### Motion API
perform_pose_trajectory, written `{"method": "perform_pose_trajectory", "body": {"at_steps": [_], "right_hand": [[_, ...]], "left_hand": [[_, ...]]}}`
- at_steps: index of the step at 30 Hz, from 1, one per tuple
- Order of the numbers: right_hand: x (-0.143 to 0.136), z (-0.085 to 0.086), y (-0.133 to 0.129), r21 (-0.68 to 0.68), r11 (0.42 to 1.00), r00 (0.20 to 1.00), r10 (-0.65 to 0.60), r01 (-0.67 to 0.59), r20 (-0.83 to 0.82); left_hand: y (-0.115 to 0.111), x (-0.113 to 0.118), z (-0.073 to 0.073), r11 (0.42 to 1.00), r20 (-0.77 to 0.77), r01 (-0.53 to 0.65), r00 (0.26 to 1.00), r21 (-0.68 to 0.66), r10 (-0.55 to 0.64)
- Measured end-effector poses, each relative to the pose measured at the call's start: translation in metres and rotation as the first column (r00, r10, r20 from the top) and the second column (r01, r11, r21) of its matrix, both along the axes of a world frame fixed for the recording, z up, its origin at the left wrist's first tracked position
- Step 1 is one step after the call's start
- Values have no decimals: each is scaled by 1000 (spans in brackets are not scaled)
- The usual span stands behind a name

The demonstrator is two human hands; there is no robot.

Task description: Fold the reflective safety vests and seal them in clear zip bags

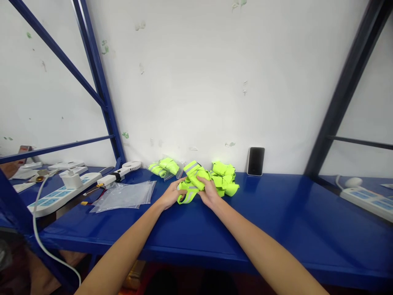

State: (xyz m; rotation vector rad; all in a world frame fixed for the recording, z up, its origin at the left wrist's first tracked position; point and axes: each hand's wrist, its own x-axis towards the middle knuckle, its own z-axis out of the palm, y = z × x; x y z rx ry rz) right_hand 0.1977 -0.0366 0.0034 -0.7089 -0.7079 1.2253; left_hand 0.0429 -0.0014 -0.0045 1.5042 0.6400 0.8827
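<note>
Both my hands hold a neon-yellow strap bundle with silver reflective stripes, just above the blue table. My left hand grips its left side, fingers wrapped round the lower loop. On the right side, my right hand pinches the bundle with the thumb on top. Just behind and right of it lies a heap of more neon-yellow straps. Clear-bagged yellow straps lie behind my left hand. Flat clear plastic bags are stacked to the left.
A black-faced device leans against the wall. At left are a white handheld fan, a power strip with a white plug, and a hanging white cable. Another power strip sits at far right. Blue frame posts rise beside the table.
</note>
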Motion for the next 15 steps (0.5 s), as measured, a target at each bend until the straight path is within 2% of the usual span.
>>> {"method": "perform_pose_trajectory", "body": {"at_steps": [3, 6, 8, 10, 12, 15], "right_hand": [[6, -5, 2, 38, 999, 995, -26, 22, 99], [11, -7, 3, 188, 980, 945, -122, 66, 303], [13, -6, 2, 318, 945, 853, -227, 76, 471], [14, -4, -1, 417, 907, 723, -329, 63, 608], [13, -3, -5, 485, 874, 604, -400, 26, 689], [9, -3, -9, 557, 827, 480, -459, -76, 748]], "left_hand": [[-1, -3, 1, 998, 30, 19, 999, -57, -18], [0, -5, 3, 992, 64, 51, 997, -119, -44], [1, -6, 4, 982, 66, 66, 996, -176, -55], [3, -6, 4, 973, 57, 61, 997, -225, -49], [4, -5, 4, 966, 71, 48, 997, -255, -31], [5, -3, 3, 955, 151, 34, 988, -294, 11]]}}
